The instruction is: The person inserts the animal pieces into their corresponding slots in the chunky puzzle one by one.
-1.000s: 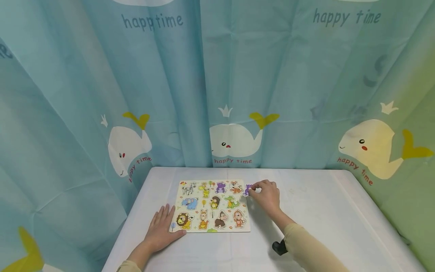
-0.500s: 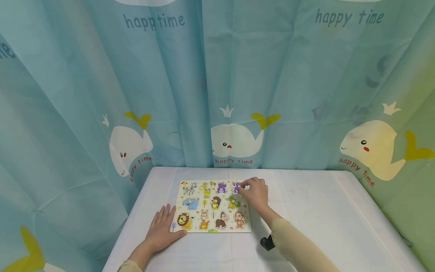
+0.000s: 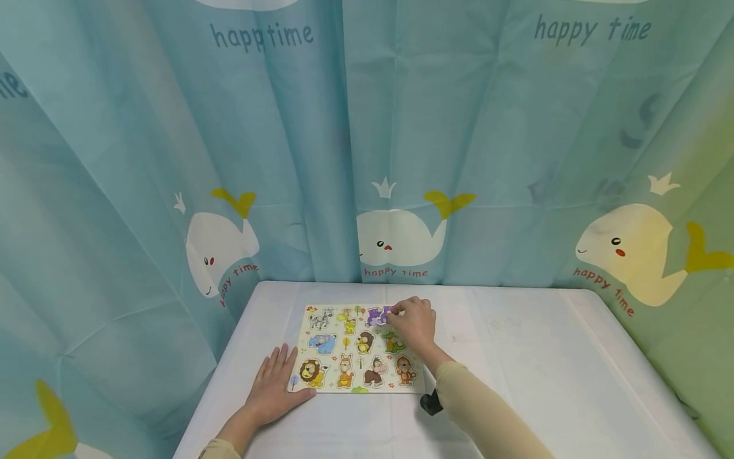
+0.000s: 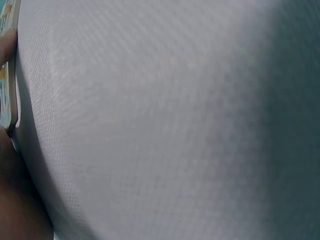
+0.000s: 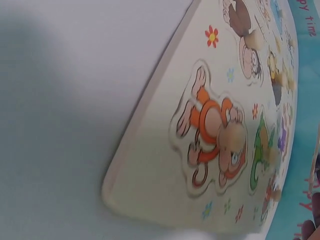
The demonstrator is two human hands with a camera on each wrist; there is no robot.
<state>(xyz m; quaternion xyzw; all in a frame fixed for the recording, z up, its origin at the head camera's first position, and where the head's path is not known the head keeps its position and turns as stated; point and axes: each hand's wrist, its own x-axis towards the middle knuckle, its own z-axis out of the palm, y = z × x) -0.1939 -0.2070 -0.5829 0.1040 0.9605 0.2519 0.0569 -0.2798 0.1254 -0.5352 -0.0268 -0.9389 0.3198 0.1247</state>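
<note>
A cream wooden puzzle board with knobbed animal pieces lies on the table. My right hand pinches a purple animal-shaped piece between thumb and fingertips above the top row. The held piece partly overlaps the purple hippo piece in the board, and the hand hides the top-right spot. My left hand lies flat with fingers spread, its fingertips and thumb touching the board's left edge and lower-left corner. In the right wrist view, the monkey piece shows close up, while my right fingers appear at the edge.
The table has a white cloth and extends right of the board. A blue curtain with printed whales hangs behind it. Something black sits under the right sleeve.
My right hand has carried the purple piece leftward from the board's right edge, over the top-right animal, to beside the purple hippo. The left hand has stayed put.
</note>
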